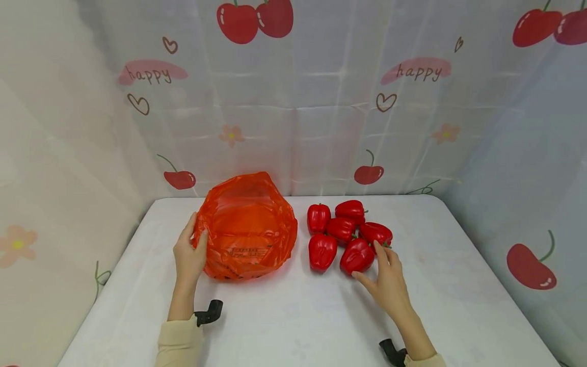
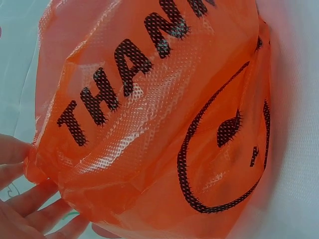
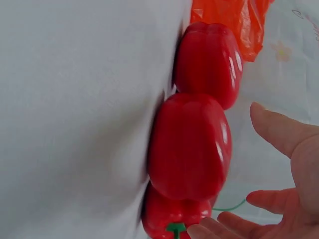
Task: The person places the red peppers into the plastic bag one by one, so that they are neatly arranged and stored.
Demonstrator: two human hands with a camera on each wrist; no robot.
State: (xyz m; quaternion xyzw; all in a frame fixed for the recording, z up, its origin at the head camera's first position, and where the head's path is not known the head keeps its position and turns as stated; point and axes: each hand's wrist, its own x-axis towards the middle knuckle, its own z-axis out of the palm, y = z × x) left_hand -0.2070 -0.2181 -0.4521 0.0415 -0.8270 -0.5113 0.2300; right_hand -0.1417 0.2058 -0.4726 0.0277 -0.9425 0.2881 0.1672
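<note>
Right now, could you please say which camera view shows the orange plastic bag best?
The head view: nearly the whole orange plastic bag shows, its mouth open. The left wrist view crops it to a side with black lettering; the right wrist view, only a part beyond red bell peppers.

Crinkled orange plastic bag point(image 1: 247, 229), mouth open, left of six glossy red bell peppers point(image 1: 341, 230), clustered.

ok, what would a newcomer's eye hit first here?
The crinkled bright-orange plastic bag, left of centre on the white table, its left side held by the left hand. Then six glossy red bell peppers clustered to its right, the right hand at their near right edge.
</note>
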